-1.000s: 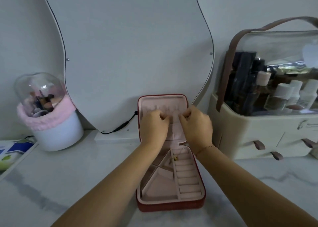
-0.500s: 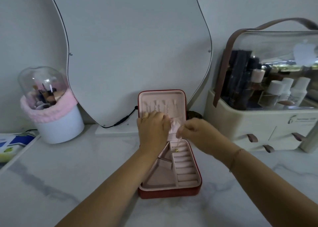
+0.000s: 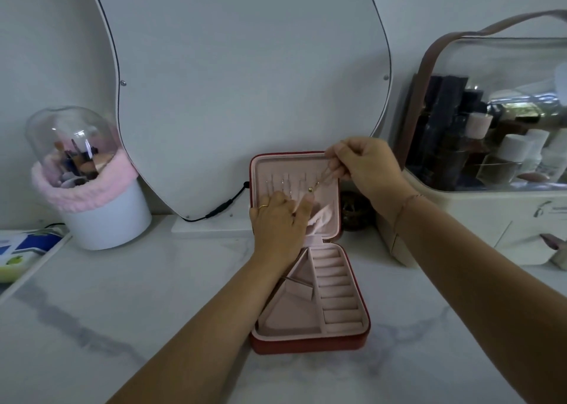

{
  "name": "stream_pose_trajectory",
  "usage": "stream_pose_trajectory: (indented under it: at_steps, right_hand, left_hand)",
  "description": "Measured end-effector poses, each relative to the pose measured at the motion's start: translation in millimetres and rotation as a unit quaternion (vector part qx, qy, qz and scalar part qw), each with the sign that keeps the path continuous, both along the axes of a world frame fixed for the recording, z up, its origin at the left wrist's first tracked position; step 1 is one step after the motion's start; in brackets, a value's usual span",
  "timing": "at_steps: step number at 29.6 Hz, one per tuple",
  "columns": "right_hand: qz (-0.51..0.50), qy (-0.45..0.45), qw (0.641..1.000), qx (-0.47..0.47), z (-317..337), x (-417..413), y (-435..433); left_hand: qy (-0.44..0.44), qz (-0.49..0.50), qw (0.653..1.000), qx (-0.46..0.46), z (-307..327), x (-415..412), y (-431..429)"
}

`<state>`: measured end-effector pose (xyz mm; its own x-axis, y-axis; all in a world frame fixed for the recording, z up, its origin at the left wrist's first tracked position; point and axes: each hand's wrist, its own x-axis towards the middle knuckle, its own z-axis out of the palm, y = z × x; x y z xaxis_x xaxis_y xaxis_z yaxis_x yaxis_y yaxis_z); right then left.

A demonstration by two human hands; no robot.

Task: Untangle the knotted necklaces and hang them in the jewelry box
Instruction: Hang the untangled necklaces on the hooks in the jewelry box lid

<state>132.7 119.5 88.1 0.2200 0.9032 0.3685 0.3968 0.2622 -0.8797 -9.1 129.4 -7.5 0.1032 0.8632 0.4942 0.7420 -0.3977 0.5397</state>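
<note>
A red jewelry box (image 3: 310, 344) with pink lining lies open on the marble counter, its lid upright against the mirror. My right hand (image 3: 366, 166) is raised at the lid's top right corner and pinches a thin gold necklace (image 3: 319, 183) whose small pendant dangles in front of the lid's hooks. My left hand (image 3: 280, 219) rests against the lower part of the lid, its fingers holding the pink pocket flap (image 3: 320, 219) down. The box's ring rolls and compartments look bare.
A curved mirror (image 3: 245, 81) stands right behind the box, its black cable running leftward. At left is a white brush holder with a clear dome (image 3: 82, 176). A cream cosmetics organizer (image 3: 478, 170) stands at right. A small dark jar (image 3: 356, 209) sits beside the lid.
My right hand has lifted from the lower lid to its upper right corner, drawing the necklace up. My left hand stays on the lid's pocket.
</note>
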Motion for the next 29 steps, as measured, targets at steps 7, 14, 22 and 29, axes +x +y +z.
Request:
stream_pose_trajectory:
  at_steps: [7, 14, 22, 29]
  right_hand:
    - [-0.042, -0.038, 0.998, -0.013, -32, -4, 2]
    - [-0.051, -0.024, 0.998, -0.001, -36, -2, -4]
    - [-0.003, -0.062, 0.997, -0.055, -59, 1, -31]
    - [0.138, -0.301, 0.940, -0.077, -97, 5, -89]
  left_hand:
    - [-0.024, -0.002, 0.999, 0.038, -3, 1, 3]
    - [-0.023, -0.001, 0.998, 0.052, -2, 0, 1]
    - [-0.056, -0.025, 0.998, 0.001, 0, -3, -4]
    - [0.098, -0.114, 0.985, -0.086, -1, -24, -43]
